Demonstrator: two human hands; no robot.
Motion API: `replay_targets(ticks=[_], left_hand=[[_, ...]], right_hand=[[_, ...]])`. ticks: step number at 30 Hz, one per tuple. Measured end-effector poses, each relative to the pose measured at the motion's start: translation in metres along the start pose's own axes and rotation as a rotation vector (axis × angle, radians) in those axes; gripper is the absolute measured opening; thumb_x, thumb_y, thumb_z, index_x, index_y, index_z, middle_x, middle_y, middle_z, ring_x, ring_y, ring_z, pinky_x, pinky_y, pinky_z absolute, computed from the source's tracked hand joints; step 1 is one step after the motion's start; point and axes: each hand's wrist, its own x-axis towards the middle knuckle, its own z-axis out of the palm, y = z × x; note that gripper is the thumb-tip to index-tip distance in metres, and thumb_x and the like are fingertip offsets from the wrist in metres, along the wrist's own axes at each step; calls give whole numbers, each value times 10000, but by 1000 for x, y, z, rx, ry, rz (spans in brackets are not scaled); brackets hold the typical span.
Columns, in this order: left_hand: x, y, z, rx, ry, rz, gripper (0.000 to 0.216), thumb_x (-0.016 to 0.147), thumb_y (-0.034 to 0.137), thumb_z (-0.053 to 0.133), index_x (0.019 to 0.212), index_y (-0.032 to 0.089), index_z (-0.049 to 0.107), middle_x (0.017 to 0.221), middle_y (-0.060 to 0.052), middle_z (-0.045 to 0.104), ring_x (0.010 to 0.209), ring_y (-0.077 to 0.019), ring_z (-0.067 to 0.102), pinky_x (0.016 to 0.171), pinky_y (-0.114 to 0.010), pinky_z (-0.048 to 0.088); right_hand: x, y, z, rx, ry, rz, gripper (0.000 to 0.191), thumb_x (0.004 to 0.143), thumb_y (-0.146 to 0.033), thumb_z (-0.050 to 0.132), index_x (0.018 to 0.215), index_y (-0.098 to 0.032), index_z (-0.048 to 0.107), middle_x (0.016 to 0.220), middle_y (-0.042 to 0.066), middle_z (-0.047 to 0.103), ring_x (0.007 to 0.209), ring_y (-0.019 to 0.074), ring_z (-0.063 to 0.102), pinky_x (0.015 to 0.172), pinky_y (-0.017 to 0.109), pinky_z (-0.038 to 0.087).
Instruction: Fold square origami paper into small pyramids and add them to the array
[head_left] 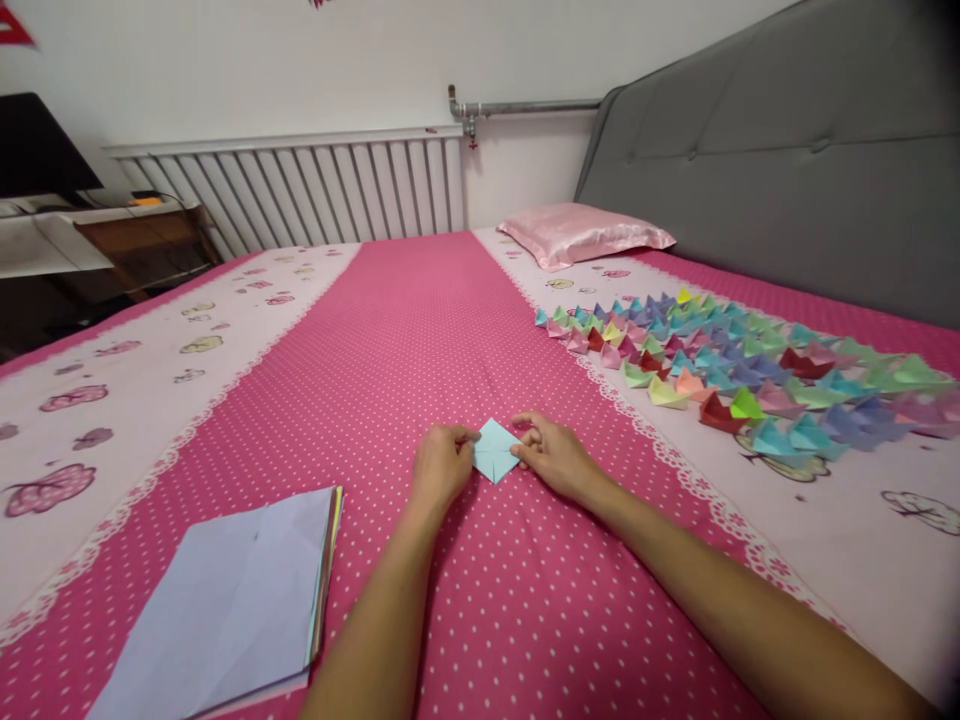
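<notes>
A small light-blue folded paper (495, 452) is between my hands, turned so that it looks like a diamond, with crease lines meeting near its middle. My left hand (444, 462) pinches its left corner. At the right corner, my right hand (553, 455) grips the paper between thumb and curled fingers, with the index finger lifted a little above. Beneath both hands lies the pink dotted bedspread (480, 600).
Many folded paper boats (720, 365) in several colours stand in rows on the right. A stack of coloured paper sheets (232, 600) lies front left. Farther back are a pink pillow (581, 232), a grey headboard (787, 150) and a radiator (315, 190).
</notes>
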Motion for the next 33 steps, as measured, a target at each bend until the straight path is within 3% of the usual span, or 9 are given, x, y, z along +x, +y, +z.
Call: replay_targets(ticks=[5,10,14,18,21,26,33], left_hand=[[-1,3,1,-309,78,-59,623,673,284,646,1243,94,481,965,-139,658,777,-211,616,649,-289,456],[-8,17,-3,-831,-87,-106,438,648,311,687,998,60,609,870,-128,674,697,-175,619,630,-268,472],[-10,23,-5,-1059,15,-174,560,559,190,747,1073,80,555,769,-74,680,598,-138,608,601,-262,479],[-9,23,-5,-1049,60,-159,414,541,187,758,918,71,632,699,-68,676,560,-130,597,568,-251,470],[-11,24,-5,-993,-13,-126,300,564,244,752,794,67,677,679,-86,678,554,-135,593,561,-253,463],[-14,26,-4,-905,-119,-76,320,581,339,736,747,68,698,673,-100,677,556,-143,581,561,-256,444],[-13,23,-3,-730,-113,15,377,715,451,597,550,112,593,477,7,510,440,-70,398,468,-210,311]], right_hand=[[4,1,0,385,8,-1,360,723,-218,574,1065,-155,478,646,-32,605,582,129,606,598,266,463],[2,-7,-7,417,52,-83,353,724,-268,593,1051,-159,518,693,-13,639,663,144,626,645,272,468],[3,-6,-7,415,64,-71,327,710,-279,618,1006,-164,541,720,12,678,687,170,650,666,297,481],[3,-5,-5,443,27,-51,332,687,-312,656,975,-171,571,730,22,693,689,184,659,669,308,488],[2,-8,-5,550,7,-35,330,675,-351,674,939,-168,601,733,18,689,659,165,648,651,290,484],[0,-12,-6,612,-7,27,277,657,-396,687,776,-155,621,570,-24,613,482,105,547,483,223,397],[1,-11,-7,650,12,86,288,659,-432,669,665,-158,581,530,-34,566,447,86,475,455,215,340]])
